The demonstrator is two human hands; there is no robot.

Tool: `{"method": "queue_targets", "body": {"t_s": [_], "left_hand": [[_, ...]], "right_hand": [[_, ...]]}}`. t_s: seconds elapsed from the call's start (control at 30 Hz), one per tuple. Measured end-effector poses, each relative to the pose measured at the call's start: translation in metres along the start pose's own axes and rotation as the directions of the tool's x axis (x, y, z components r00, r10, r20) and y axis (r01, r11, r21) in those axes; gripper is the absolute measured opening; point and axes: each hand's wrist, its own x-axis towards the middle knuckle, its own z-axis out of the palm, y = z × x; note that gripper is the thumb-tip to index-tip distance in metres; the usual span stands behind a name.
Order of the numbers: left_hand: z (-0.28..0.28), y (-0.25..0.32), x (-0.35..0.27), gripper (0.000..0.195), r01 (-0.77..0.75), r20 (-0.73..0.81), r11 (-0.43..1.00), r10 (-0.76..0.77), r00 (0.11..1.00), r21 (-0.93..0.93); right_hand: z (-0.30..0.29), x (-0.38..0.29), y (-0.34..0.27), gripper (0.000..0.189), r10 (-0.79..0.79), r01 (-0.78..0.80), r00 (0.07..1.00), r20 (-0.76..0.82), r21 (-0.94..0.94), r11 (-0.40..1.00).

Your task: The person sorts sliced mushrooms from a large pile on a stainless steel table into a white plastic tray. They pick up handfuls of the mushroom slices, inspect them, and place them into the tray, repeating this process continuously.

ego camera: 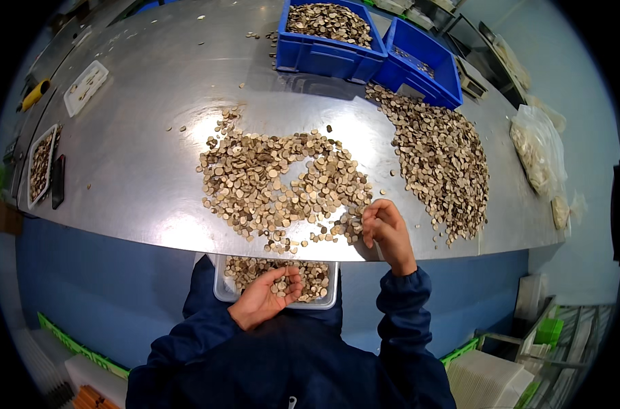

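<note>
A spread of small round flat slices point(248, 176), tan with some darker ones, lies on the metal table point(136, 153). My right hand point(390, 235) is at the near right edge of this spread, its fingers curled; whether a slice is between them is hidden. Below the table edge, a clear plastic tub point(219, 286) at my lap holds more of these slices. Over it, my left hand point(269, 296) is half cupped, thumb and fingers apart, with nothing visible in its grasp.
A larger heap of slices point(443, 158) lies to the right. Behind stand a filled blue crate point(330, 59) and another blue crate point(422, 84) with few pieces. White trays point(85, 88) and a dark phone-like object point(58, 181) lie left; a plastic bag point(537, 148) lies far right.
</note>
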Motion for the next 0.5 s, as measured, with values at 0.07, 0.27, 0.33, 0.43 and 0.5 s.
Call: {"method": "queue_targets", "body": {"t_s": [0.07, 0.27, 0.33, 0.43, 0.5], "left_hand": [[0.001, -0.001, 0.001, 0.024, 0.01, 0.002, 1.0, -0.01, 1.0, 0.004], [-0.003, -0.001, 0.0, 0.025, -0.007, 0.005, 1.0, 0.007, 1.0, 0.005], [-0.002, -0.001, 0.001, 0.025, -0.006, 0.015, 1.0, 0.006, 1.0, 0.009], [-0.004, -0.002, 0.0, 0.024, -0.004, 0.011, 1.0, 0.004, 1.0, 0.004], [-0.003, -0.001, 0.0, 0.024, 0.011, 0.022, 1.0, -0.011, 1.0, -0.011]], "right_hand": [[-0.007, 0.003, 0.013, 0.016, -0.03, 0.023, 1.0, -0.008, -0.432, 0.901], [0.028, 0.009, 0.009, 0.016, -0.195, 0.197, 0.971, 0.136, -0.918, 0.345], [0.019, 0.01, 0.014, 0.014, -0.291, 0.237, 0.948, 0.131, -0.9, 0.365], [0.021, 0.003, 0.011, 0.013, -0.271, 0.199, 0.958, 0.089, -0.891, 0.409], [0.028, -0.006, 0.008, 0.014, -0.245, 0.219, 0.96, 0.135, -0.908, 0.359]]}}
